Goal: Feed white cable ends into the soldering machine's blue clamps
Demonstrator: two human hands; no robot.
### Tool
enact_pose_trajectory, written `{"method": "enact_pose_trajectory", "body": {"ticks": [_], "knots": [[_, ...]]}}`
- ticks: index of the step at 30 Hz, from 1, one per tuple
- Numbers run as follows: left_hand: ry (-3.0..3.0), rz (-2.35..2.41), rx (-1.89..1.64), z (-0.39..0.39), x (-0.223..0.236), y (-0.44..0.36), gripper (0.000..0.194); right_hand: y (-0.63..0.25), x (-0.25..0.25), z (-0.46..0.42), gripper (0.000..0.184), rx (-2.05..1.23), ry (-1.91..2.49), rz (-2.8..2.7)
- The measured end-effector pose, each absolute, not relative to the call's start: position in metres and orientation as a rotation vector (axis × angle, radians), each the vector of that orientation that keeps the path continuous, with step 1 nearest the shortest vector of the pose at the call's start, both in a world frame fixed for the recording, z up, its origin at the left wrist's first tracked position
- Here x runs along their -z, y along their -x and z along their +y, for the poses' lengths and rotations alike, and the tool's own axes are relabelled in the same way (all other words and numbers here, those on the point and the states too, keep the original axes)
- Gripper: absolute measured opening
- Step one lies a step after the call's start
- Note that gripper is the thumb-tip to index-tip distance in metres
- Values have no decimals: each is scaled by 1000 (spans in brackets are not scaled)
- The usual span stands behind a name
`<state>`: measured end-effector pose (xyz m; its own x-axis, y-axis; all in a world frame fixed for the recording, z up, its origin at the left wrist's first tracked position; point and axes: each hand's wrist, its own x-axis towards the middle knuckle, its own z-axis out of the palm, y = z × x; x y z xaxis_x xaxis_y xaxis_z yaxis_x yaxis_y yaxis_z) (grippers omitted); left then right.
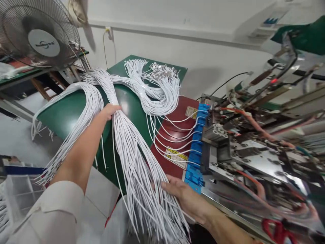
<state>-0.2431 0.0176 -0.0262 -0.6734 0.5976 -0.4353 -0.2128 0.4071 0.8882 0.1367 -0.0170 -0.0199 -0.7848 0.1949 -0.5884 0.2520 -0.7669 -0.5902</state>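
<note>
Over the tabletop [63,115], the left hand [111,111] grips a white wire bundle [134,145]; the right hand [181,193] clasps it on the tabletop's near side.

2 hands [109,111] hold 1 white wire bundle [134,149].

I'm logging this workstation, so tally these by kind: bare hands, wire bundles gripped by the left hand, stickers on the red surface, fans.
Bare hands: 2 (left hand, right hand)
Gripped wire bundle: 1
Stickers: 2 (upper sticker, lower sticker)
Fan: 1
Total: 6
</note>
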Motion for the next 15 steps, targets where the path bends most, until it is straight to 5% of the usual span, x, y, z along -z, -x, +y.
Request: {"method": "enact_pose_trajectory", "body": {"ticks": [8, 15], "knots": [[-380, 1962, -1401, 16, -4, 265, 18, -140, 7, -27, 36, 2698, -953, 1154], [-401, 2069, -1383, 10, 11, 267, 17, -138, -17, -12, 29, 2211, -1135, 2130]]}}
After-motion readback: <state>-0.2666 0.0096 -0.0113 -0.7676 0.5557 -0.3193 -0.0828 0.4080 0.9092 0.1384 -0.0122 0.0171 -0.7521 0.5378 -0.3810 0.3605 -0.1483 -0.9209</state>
